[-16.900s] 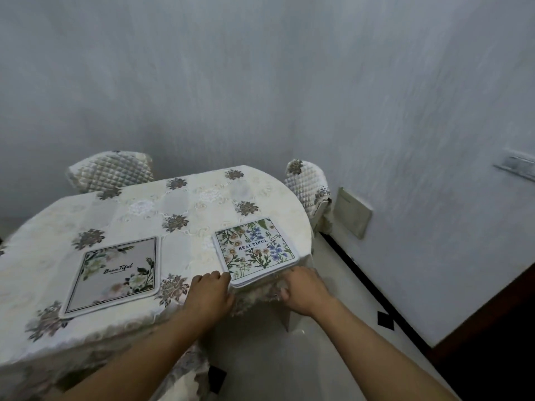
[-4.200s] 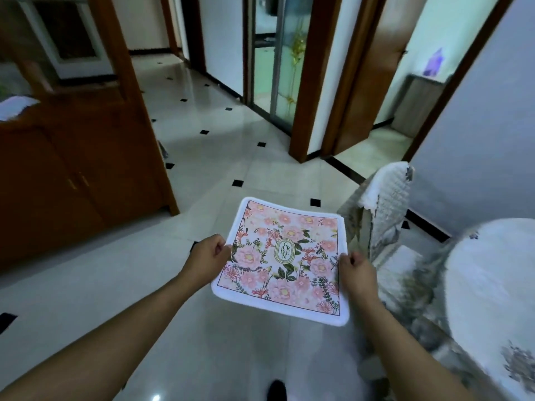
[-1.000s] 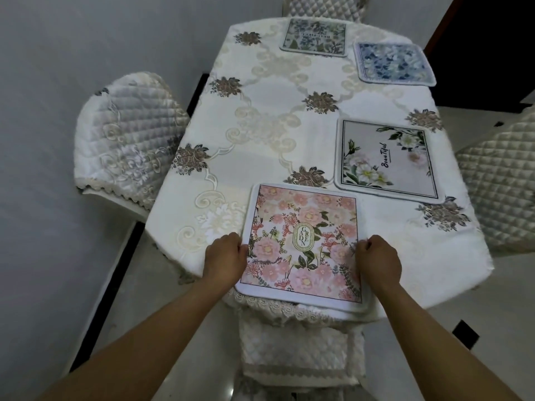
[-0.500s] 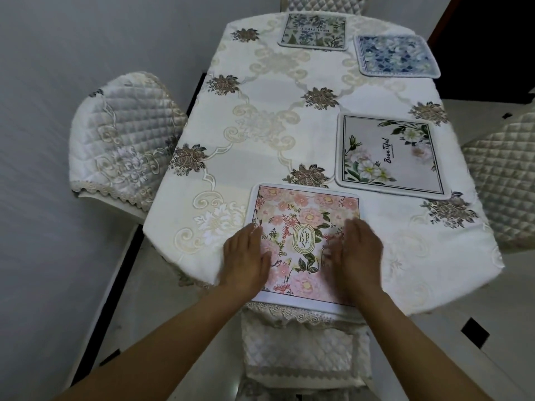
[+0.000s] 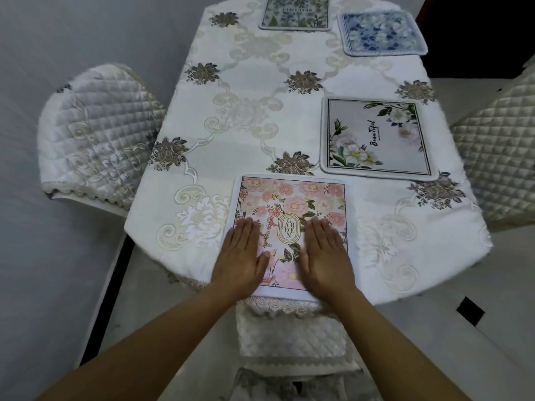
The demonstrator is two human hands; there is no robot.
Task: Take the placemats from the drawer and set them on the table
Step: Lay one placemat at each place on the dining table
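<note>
A pink floral placemat (image 5: 292, 198) lies flat at the near end of the table (image 5: 260, 111), which wears a cream embroidered cloth. My left hand (image 5: 241, 256) presses flat on the mat's left half, fingers straight. My right hand (image 5: 325, 256) presses flat on its right half. A grey placemat with white flowers (image 5: 376, 137) lies on the right side. At the far end lie a green-leaf placemat (image 5: 295, 13) and a blue floral placemat (image 5: 382, 33). The drawer is out of view.
Quilted chair covers stand on the left (image 5: 92, 134), on the right (image 5: 503, 157) and just below me against the table's near edge (image 5: 292, 334). A grey wall runs along the left. Pale tiled floor shows at lower right.
Both hands let go of the pink mat's side edges, moved inward and now lie flat on top of it with fingers straight. The view has come closer to the table.
</note>
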